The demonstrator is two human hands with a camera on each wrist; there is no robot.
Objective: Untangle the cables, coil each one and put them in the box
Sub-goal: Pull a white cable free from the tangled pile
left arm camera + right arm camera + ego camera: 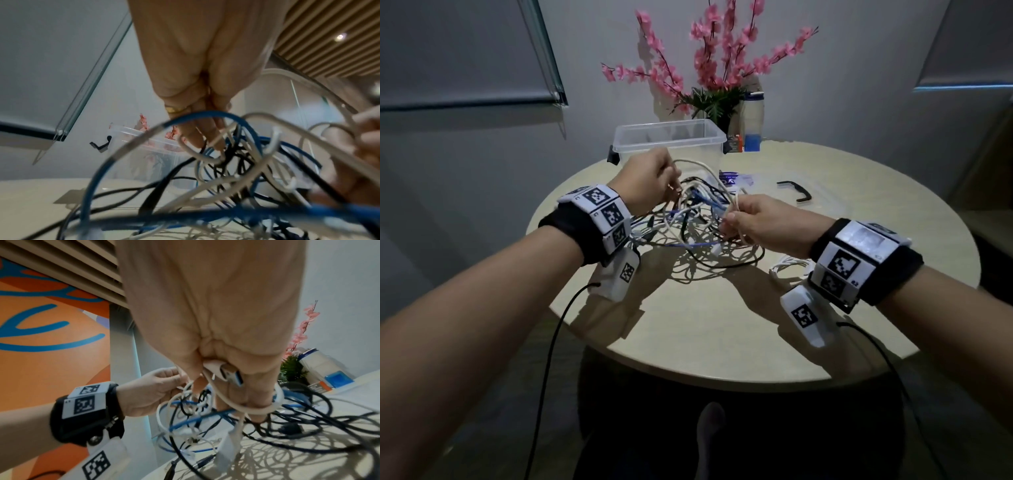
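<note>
A tangle of white, blue and black cables (698, 233) lies in the middle of the round table, partly lifted between my hands. My left hand (650, 183) pinches white strands at the top left of the tangle (207, 146), in front of the clear plastic box (671, 137). My right hand (753, 222) grips a white cable wound in loops around its fingers (257, 407), its USB plug (230, 374) sticking out of the palm. The box stands open at the table's far side; I see no cable in it.
A small white cable bundle (791, 265) lies on the table under my right wrist. A black handle piece (796, 192) lies at the right. A vase of pink flowers (709, 68) and a bottle (752, 120) stand behind the box. The table edge (688, 373) is near me.
</note>
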